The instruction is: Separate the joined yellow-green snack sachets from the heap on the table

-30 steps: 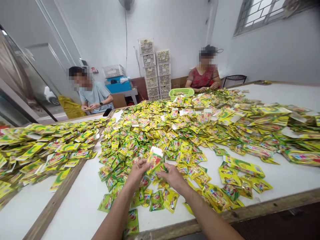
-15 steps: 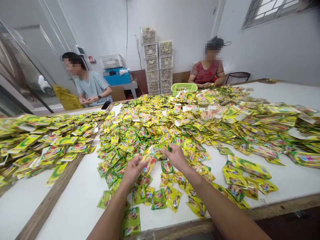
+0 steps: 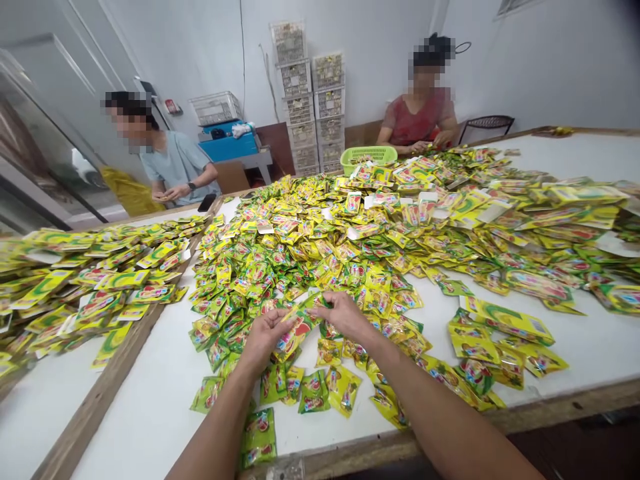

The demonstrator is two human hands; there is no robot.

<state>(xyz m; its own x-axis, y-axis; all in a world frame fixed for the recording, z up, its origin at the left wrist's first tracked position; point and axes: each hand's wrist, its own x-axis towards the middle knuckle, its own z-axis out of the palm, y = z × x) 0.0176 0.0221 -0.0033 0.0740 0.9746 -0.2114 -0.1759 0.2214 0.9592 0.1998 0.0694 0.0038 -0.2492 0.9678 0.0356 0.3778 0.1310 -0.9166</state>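
My left hand [image 3: 263,339] is closed round a small stack of yellow-green packets [image 3: 296,331], held just above the table. My right hand [image 3: 343,315] pinches another packet [image 3: 316,301] at the near edge of the big heap of packets [image 3: 350,233], close beside the left hand's stack. More loose packets [image 3: 310,387] lie under and in front of both hands on the white table [image 3: 150,400].
A second heap of packets [image 3: 85,287] covers the table on the left, past a wooden strip [image 3: 105,393]. Two people sit at the far side, with a green basket [image 3: 367,156] and stacked crates [image 3: 310,100] behind. A wooden edge [image 3: 550,400] runs along the near side.
My hands were together on one raised stack. The right hand reached forward into the heap and took a packet, then drew it back toward the left hand. The view tilted down.
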